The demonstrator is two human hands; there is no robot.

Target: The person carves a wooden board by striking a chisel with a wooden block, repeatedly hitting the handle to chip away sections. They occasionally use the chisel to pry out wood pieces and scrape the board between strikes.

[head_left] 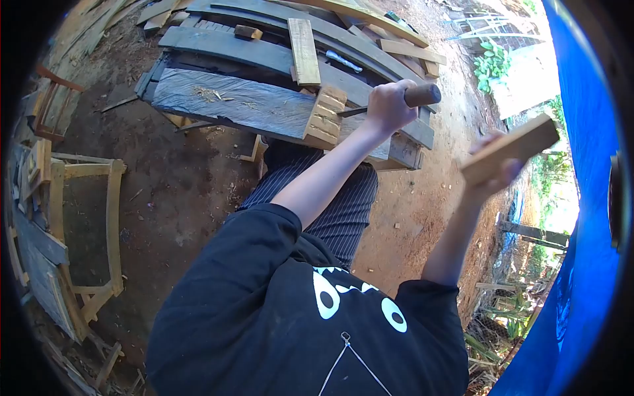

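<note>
My left hand (391, 107) is wrapped round the wooden handle of a chisel (422, 96), whose blade points left to a notched wood block (325, 115). The block lies across the front of the plank bench (231, 99) and has several cuts in its face. Off to the right, my right hand (492, 165) grips a rectangular wooden piece (512, 150), raised clear of the bench and slightly blurred. Wood shavings (211, 94) lie on the bench to the left of the block.
A short board (304, 51) lies across the bench behind the block, near a small wood offcut (248, 32) and a clear plastic-like item (344, 61). Wooden frames (113, 224) stand at the left. A blue tarp (588, 86) hangs at the right.
</note>
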